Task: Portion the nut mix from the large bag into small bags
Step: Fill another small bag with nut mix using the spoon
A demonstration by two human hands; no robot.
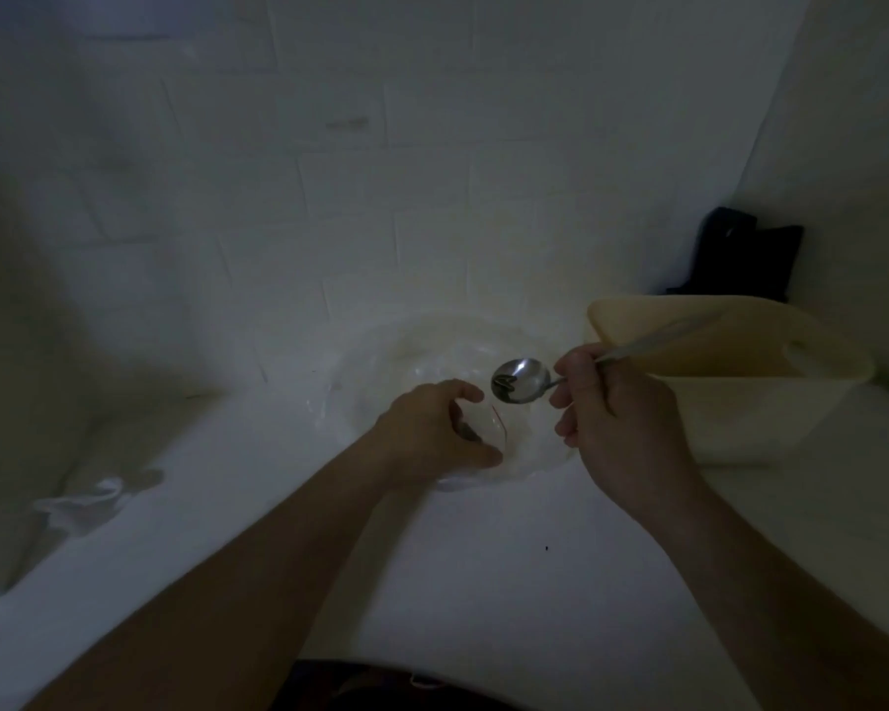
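The scene is dim. My left hand [435, 436] grips a small clear bag [486, 428] with a red strip along its mouth; a few dark pieces lie inside it. My right hand [619, 420] holds a metal spoon [522, 380] by the handle, its bowl just above and to the right of the small bag's mouth, with a couple of dark nut pieces in it. Both hands hover over a large, crumpled clear bag [422, 359] lying on the white table [458, 582].
A cream plastic tub [771, 402] stands right of my hands, against the wall corner. A dark object [740, 254] sits behind it. A crumpled clear wrapper [86, 500] lies at the table's left edge. A tiled wall rises behind.
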